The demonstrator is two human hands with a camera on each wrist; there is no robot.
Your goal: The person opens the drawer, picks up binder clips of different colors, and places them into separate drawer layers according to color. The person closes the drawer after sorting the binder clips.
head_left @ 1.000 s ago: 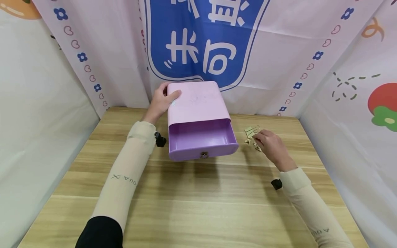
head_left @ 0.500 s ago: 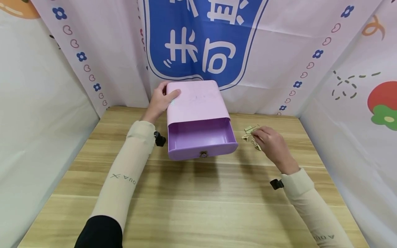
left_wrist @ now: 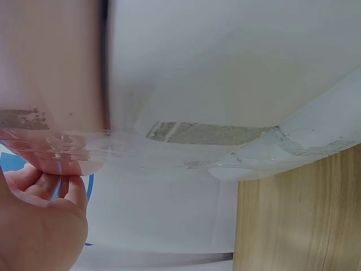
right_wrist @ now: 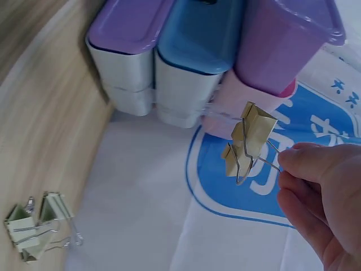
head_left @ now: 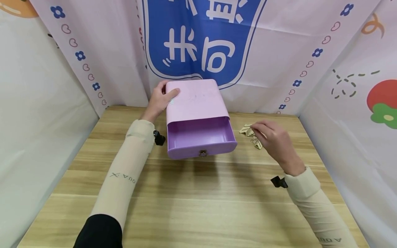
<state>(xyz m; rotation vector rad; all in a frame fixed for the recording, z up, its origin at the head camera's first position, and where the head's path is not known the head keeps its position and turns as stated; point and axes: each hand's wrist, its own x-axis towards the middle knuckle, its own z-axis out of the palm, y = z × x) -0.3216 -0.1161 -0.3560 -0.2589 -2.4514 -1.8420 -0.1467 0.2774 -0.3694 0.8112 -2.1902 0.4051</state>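
Observation:
A small stack of drawers with a pale pink top casing [head_left: 198, 103] stands at the back of the table. Its top purple drawer [head_left: 186, 153] is pulled out and looks empty inside. My left hand [head_left: 157, 101] grips the casing's rear left corner, thumb on top and fingers around the back. To the right, my right hand [head_left: 277, 144] pinches the wire handle of a gold binder clip [right_wrist: 256, 131], raised off the table. A second gold clip [right_wrist: 231, 161] hangs right against it. More binder clips [right_wrist: 35, 228] lie on the wooden table.
Under the open drawer, the right wrist view shows a blue drawer [right_wrist: 197, 36] and a lower purple drawer [right_wrist: 131, 25] in whitish casings, both closed. A printed cloth [head_left: 273, 69] hangs right behind the wooden table [head_left: 198, 206], with more cloth at both sides.
My right hand has lifted a little from the clip pile, tilting up with the pinched binder clip. The left hand and the drawer stack have stayed in place.

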